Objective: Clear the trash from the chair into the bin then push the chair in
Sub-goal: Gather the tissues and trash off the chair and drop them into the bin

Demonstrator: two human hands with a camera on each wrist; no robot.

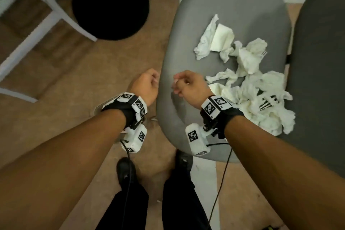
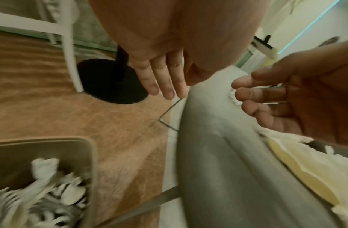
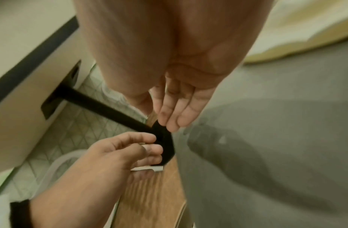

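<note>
Both forearms reach forward — left hand [image 1: 147,85] and right hand [image 1: 192,86] loosely curled, empty.

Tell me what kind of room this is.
Probably a home or small dining corner: a grey upholstered chair strewn with crumpled white paper napkins, a black round pedestal table base on wood-look flooring, and a beige plastic bin.

Warm wood-look floor [image 1: 115,58], round black stand base [image 1: 110,3], white furniture frame [image 1: 43,22], dim warm light

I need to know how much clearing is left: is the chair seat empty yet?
Not empty. Crumpled tissues lie heaped on the right of the chair seat.
</note>
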